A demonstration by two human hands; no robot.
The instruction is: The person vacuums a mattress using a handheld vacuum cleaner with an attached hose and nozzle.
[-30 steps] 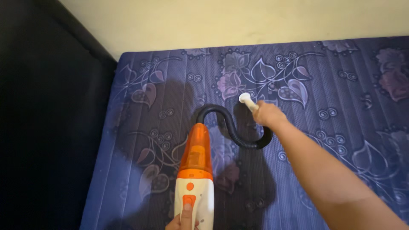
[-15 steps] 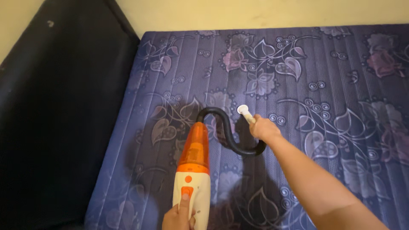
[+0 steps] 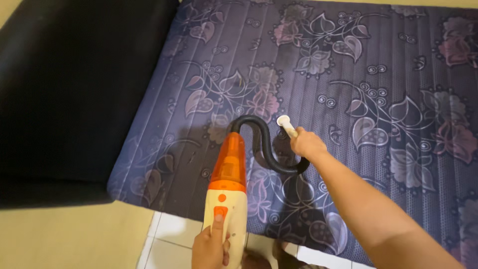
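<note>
I count one handheld vacuum (image 3: 226, 192) on one floral mattress (image 3: 378, 89), with one black hose (image 3: 261, 144) and one white nozzle (image 3: 286, 123) above it. Two hands: left hand (image 3: 210, 246), right hand (image 3: 307, 144).

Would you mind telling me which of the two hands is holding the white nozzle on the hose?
The right hand, reaching over the mattress; the left hand grips the vacuum body.

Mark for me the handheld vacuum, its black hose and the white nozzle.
handheld vacuum (image 3: 228, 187): head view, on the orange-and-white body.
black hose (image 3: 263, 144): head view, on the middle of the curved hose.
white nozzle (image 3: 284, 120): head view, on the round tip.
</note>
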